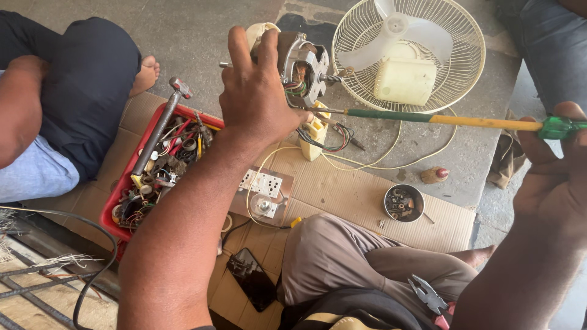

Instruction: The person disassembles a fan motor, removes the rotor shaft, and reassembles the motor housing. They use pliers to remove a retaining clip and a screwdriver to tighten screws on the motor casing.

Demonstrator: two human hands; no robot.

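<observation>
Left hand [260,91] is raised at centre frame, fingers wrapped around a fan motor [299,64], holding it clear of the ground with its open end turned right toward the tool. The forearm runs up from the near edge, wrist roughly straight, back of the hand toward the camera. Loose wires hang from the motor down to a cream switch block [315,131] below it.

Right hand [553,177] sits at the right edge, fingers closed on the green handle of a long screwdriver [440,119]. The shaft lies nearly level and its tip meets the motor at the frame; the exact contact point, possibly a screw, is too small to confirm. The level hold suits the motor's sideways presentation.

Surroundings: a fan guard with blades [408,52] lies flat on the far concrete, apart from the motor. A red tray [116,205] of mixed parts stands to the left, with a hammer [160,125] propped in it. A socket board [264,189] and a small metal bowl of hardware [403,203] rest on the cardboard sheet [348,192]. Pliers [428,298] lie on the near knee. Another person [67,98] sits far left.
</observation>
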